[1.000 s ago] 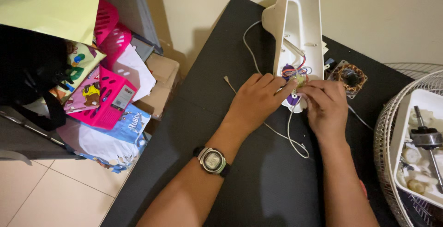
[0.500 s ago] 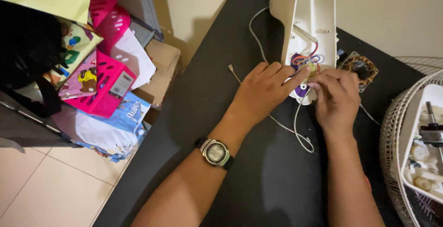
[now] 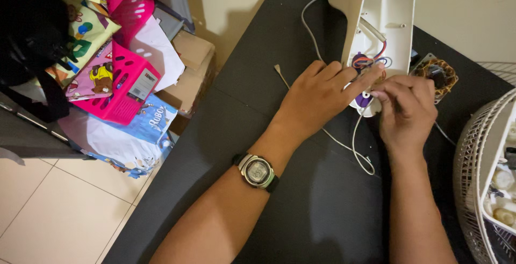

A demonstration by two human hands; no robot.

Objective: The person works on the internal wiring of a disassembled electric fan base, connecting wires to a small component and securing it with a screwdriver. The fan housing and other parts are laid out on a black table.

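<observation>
White housing open on black table, both hands at its wiring.

Head view: left hand laid flat beside the housing's lower end, fingers loose and apart, tips touching the coloured wires. Right hand pinched shut on something small at the wires; what it is, too small to tell. Seemingly mid-way through work on the wiring; next move likely calls for a steady pinch and fine fingertip control. White cord trailing below. Motor half hidden behind the right hand; fan grille cut off at the right edge.
</observation>
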